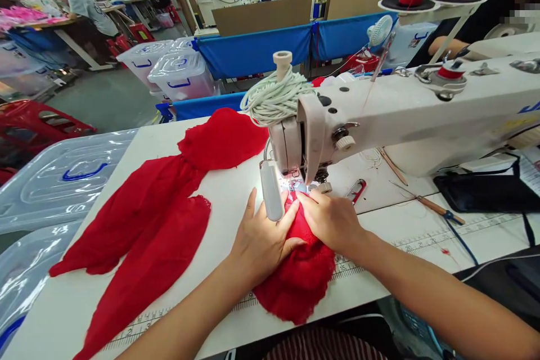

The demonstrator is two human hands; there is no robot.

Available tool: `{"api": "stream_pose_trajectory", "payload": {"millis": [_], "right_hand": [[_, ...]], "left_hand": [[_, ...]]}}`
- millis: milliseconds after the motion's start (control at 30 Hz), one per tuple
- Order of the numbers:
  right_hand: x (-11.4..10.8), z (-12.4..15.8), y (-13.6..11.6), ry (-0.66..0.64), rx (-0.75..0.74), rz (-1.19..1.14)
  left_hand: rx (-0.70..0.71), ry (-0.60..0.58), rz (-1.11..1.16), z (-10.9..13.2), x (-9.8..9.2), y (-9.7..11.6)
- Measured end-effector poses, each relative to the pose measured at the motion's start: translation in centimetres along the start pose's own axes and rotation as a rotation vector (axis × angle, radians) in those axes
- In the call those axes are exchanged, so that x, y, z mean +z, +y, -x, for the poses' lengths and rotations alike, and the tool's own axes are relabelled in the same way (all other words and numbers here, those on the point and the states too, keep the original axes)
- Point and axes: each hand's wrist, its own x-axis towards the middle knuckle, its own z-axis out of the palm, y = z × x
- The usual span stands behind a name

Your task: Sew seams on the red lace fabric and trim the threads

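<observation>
A piece of red fabric (299, 287) with frayed edges lies under the head of a white sewing machine (392, 118), its far end at the lit needle area. My left hand (259, 239) rests on its left side with fingers spread, thumb and forefinger on the cloth. From the right, my right hand (335, 222) is closed on the fabric, with curled fingers close to the presser foot. The fingertips of both hands nearly meet there. A small grey lamp (271, 191) stands just above my left fingers. More red fabric (139, 202) spreads over the table's left side.
Right of the needle lie a small red-handled tool (358, 191), a wooden-handled pointed tool (436, 206) and a black pouch (489, 185). A bundle of pale cord (276, 98) sits on the machine head. Clear plastic boxes (63, 180) flank the table; people work behind.
</observation>
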Motion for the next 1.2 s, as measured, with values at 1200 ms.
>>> {"api": "stream_pose_trajectory", "payload": {"millis": [1200], "right_hand": [[0.11, 0.15, 0.35, -0.063, 0.010, 0.016]], "left_hand": [[0.054, -0.057, 0.011, -0.36, 0.03, 0.55]]}}
